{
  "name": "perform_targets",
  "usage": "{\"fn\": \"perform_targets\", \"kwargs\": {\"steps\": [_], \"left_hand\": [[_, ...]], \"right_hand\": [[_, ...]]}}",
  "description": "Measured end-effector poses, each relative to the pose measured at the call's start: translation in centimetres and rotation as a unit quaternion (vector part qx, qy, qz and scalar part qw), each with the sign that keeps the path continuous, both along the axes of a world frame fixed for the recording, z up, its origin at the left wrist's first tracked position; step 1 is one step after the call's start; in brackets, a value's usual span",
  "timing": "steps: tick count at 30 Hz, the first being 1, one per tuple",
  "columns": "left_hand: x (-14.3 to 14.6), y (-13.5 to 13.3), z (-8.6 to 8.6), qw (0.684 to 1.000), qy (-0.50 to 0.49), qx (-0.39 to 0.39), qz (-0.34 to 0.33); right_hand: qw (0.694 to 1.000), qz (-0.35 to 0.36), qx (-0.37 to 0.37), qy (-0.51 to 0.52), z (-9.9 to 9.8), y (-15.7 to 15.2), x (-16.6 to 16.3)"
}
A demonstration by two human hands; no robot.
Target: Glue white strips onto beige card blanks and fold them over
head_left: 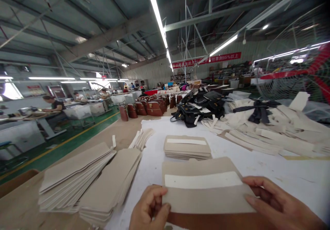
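Observation:
A beige card panel (206, 199) with a white strip (203, 180) across it lies in front of me on the white table cover (270, 170). My left hand (149, 207) pinches its lower left corner. My right hand (273, 202) holds its right edge, fingers spread along the card. A brown piece (219, 221) shows under the panel's lower edge. Just beyond lies a small stack of like panels (187, 147) with a white strip on top.
Fanned stacks of beige card pieces (85, 178) fill the left of the table. Cream strips (270, 134) are heaped at the right, black bags (196, 108) and brown bags (152, 108) behind. People sit at benches (55, 108) across the green aisle. A red fan (304, 75) stands far right.

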State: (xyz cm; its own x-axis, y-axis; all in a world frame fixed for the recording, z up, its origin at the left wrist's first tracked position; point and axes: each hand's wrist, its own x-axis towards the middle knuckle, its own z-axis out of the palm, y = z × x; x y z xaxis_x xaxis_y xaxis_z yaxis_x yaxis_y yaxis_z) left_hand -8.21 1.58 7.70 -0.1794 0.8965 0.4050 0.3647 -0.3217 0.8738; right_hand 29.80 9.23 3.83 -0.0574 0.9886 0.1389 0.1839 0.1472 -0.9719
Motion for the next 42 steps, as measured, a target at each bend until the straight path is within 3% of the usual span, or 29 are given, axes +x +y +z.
{"fn": "perform_targets", "kwargs": {"steps": [1,3,5,10,14,19,23,27,30,35,42], "left_hand": [[0.1,1.5,0.8,0.999,0.019,-0.026,0.005],[0.0,5.0,1.9,0.996,0.061,-0.062,0.020],[-0.3,9.2,2.6,0.993,0.080,-0.076,0.034],[-1.0,18.7,2.7,0.981,0.157,-0.100,0.054],[-1.1,22.4,1.8,0.970,0.207,-0.114,0.058],[-1.6,23.0,0.3,0.953,0.270,-0.104,0.092],[-0.9,23.1,0.5,0.937,0.331,-0.044,0.106],[1.6,24.2,1.7,0.911,0.411,0.019,0.016],[3.0,24.9,2.2,0.877,0.472,0.044,-0.073],[2.5,24.8,1.7,0.830,0.534,0.037,-0.154],[2.2,24.4,1.5,0.831,0.533,0.030,-0.157]], "right_hand": [[0.999,0.008,-0.042,-0.006,1.8,1.5,-0.4],[0.998,-0.027,-0.052,-0.017,4.6,4.4,-1.7],[0.998,-0.050,-0.039,-0.029,6.0,7.4,-3.1],[0.990,-0.095,0.001,-0.102,4.7,14.8,-5.9],[0.974,-0.111,0.009,-0.198,2.5,18.7,-6.9],[0.939,-0.120,0.042,-0.318,0.6,19.8,-6.5],[0.907,-0.117,0.151,-0.376,1.5,19.8,-6.3],[0.861,-0.035,0.281,-0.422,3.5,20.6,-8.9],[0.824,0.024,0.332,-0.459,3.6,21.2,-11.4],[0.804,0.057,0.319,-0.499,1.1,21.1,-11.9],[0.799,0.066,0.297,-0.520,0.5,20.4,-11.3]]}}
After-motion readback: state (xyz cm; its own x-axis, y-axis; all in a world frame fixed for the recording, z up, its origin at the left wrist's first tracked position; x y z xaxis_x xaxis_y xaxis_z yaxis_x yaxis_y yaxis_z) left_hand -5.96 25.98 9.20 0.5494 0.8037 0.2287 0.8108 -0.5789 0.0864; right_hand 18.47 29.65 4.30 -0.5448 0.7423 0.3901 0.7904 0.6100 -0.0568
